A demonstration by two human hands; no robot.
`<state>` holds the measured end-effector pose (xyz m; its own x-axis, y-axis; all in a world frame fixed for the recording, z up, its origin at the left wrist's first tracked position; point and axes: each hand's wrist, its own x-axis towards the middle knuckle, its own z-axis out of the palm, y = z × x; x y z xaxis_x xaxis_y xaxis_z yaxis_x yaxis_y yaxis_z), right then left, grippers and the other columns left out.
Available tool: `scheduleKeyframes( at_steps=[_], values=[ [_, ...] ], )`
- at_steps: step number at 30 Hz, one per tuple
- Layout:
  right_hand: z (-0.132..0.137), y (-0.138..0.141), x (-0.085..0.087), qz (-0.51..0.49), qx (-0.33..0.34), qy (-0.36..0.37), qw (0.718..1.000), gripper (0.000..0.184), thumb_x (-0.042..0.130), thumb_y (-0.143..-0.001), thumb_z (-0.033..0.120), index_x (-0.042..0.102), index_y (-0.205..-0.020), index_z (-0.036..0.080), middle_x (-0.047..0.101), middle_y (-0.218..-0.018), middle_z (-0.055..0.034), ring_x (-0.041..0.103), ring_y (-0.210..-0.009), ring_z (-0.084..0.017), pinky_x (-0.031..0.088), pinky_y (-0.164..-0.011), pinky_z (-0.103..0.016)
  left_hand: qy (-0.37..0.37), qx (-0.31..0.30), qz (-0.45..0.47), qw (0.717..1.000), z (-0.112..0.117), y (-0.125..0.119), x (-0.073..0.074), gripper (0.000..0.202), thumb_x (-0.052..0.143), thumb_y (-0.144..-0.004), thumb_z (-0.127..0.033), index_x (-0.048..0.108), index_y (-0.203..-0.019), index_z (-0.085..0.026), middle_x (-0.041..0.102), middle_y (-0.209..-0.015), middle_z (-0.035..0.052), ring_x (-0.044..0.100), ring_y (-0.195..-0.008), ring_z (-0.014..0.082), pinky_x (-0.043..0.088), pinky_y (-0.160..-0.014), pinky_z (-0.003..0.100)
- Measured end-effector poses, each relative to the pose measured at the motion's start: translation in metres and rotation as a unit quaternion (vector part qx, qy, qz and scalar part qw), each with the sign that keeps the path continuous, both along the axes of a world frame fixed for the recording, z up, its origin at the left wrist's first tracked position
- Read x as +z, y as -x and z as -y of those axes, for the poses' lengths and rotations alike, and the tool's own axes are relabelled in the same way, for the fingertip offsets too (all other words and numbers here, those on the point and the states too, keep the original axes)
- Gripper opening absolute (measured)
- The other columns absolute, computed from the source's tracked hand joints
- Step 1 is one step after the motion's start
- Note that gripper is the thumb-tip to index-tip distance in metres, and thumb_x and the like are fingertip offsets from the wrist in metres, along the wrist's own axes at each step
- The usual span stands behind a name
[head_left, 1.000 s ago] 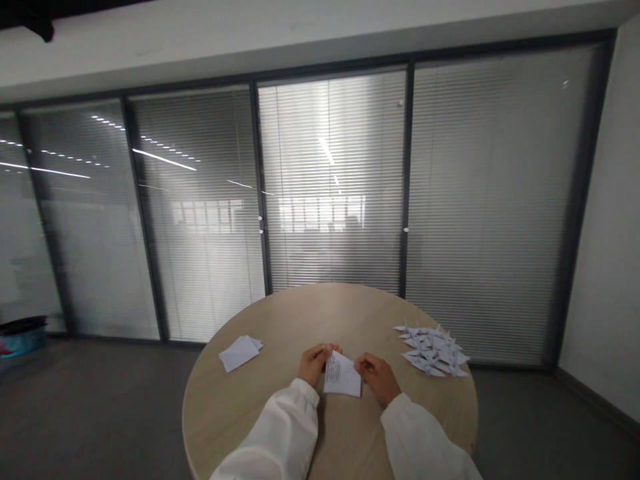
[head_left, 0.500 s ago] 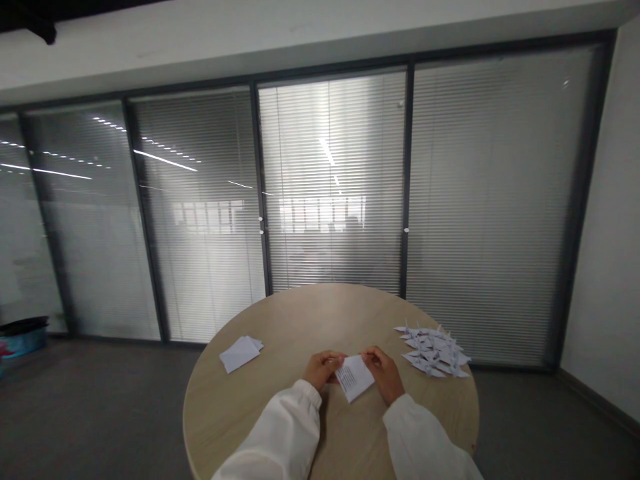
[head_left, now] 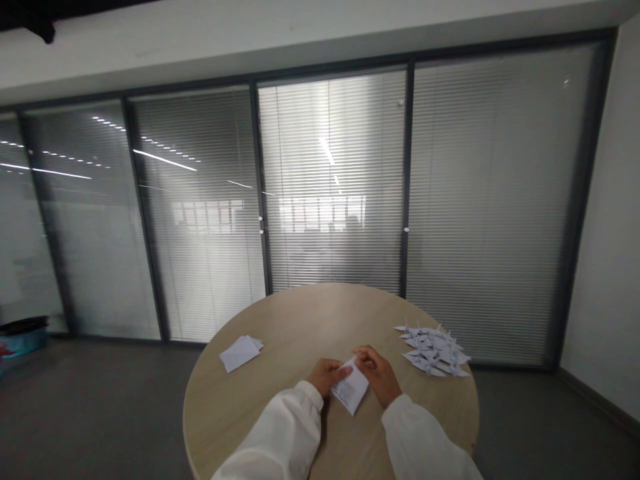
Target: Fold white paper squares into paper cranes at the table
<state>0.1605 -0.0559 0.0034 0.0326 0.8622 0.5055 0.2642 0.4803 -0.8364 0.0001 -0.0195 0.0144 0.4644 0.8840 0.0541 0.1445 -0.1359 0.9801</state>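
Between my hands, just above the round table, is a folded sheet of white paper point(head_left: 353, 392) with printed lines on its left part. One of its corners points down toward me. My left hand point(head_left: 326, 375) pinches the paper's left edge, thumb on top. At the upper right corner, my right hand point(head_left: 376, 372) has its fingers bent together on the paper; the fold beneath those fingertips is hidden. Off to the right lies a cluster of folded white paper cranes point(head_left: 434, 351). A small stack of white paper sheets point(head_left: 241, 353) rests on the left side.
The round wooden table point(head_left: 330, 313) has its far edge near a glass partition point(head_left: 333, 180) with blinds. On the floor at far left stands a blue bin point(head_left: 25, 339) with a black liner. A white wall point(head_left: 607, 267) is on the right.
The paper has turned slightly and its lower corner has moved toward me. My left hand has shifted right, its thumb further over the sheet; my right fingers have curled in over the top corner.
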Motion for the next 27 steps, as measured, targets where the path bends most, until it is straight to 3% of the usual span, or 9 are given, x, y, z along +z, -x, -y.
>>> scheduleKeyframes(
  at_steps=[4, 9, 12, 21, 27],
  values=[
    [0.001, 0.000, -0.002, 0.031, 0.027, -0.055, 0.998, 0.032, 0.045, -0.070, 0.016, 0.057, -0.098, 0.024, 0.054, -0.103, -0.0047, 0.050, -0.097, -0.017, 0.045, -0.073, -0.025, 0.012, 0.075, 0.051, 0.996, -0.012, 0.002, -0.008, 0.046, 0.065, -0.048, -0.055, 0.062, -0.055, -0.010, 0.055, -0.045, 0.0005, 0.047, -0.042, 0.0098, 0.033, -0.044, 0.021],
    [0.001, 0.002, -0.005, 0.094, 0.075, -0.093, 0.988, 0.036, 0.046, -0.063, 0.003, 0.063, -0.087, 0.023, 0.051, -0.111, -0.0052, 0.045, -0.105, -0.017, 0.038, -0.087, -0.032, 0.007, 0.132, 0.112, 0.985, -0.022, 0.006, -0.015, 0.045, 0.065, -0.049, -0.054, 0.062, -0.057, -0.010, 0.054, -0.042, -0.0007, 0.046, -0.040, 0.0093, 0.033, -0.043, 0.022],
    [0.002, 0.003, -0.005, 0.105, 0.077, -0.096, 0.987, 0.028, 0.054, -0.063, 0.006, 0.065, -0.083, 0.022, 0.052, -0.111, -0.0057, 0.045, -0.104, -0.017, 0.035, -0.092, -0.035, 0.014, 0.127, 0.125, 0.984, -0.023, 0.006, -0.016, 0.043, 0.065, -0.051, -0.053, 0.061, -0.058, -0.010, 0.053, -0.041, -0.0012, 0.045, -0.039, 0.0090, 0.033, -0.041, 0.021],
    [0.003, 0.005, -0.002, 0.080, 0.062, -0.067, 0.993, 0.011, 0.067, -0.061, 0.024, 0.067, -0.072, 0.021, 0.057, -0.101, -0.0061, 0.051, -0.096, -0.019, 0.039, -0.085, -0.034, 0.019, 0.115, 0.117, 0.986, -0.021, 0.004, -0.015, 0.042, 0.066, -0.050, -0.052, 0.060, -0.055, -0.011, 0.056, -0.044, -0.0008, 0.046, -0.040, 0.0086, 0.034, -0.043, 0.021],
    [-0.005, 0.002, -0.008, 0.035, 0.036, -0.009, 0.999, 0.017, 0.062, -0.065, 0.035, 0.064, -0.070, 0.019, 0.059, -0.093, -0.0064, 0.055, -0.086, -0.019, 0.045, -0.070, -0.028, 0.011, 0.086, 0.108, 0.990, -0.018, 0.003, -0.011, 0.043, 0.069, -0.045, -0.051, 0.061, -0.055, -0.010, 0.055, -0.044, -0.0005, 0.047, -0.041, 0.0092, 0.034, -0.044, 0.021]
  ],
)
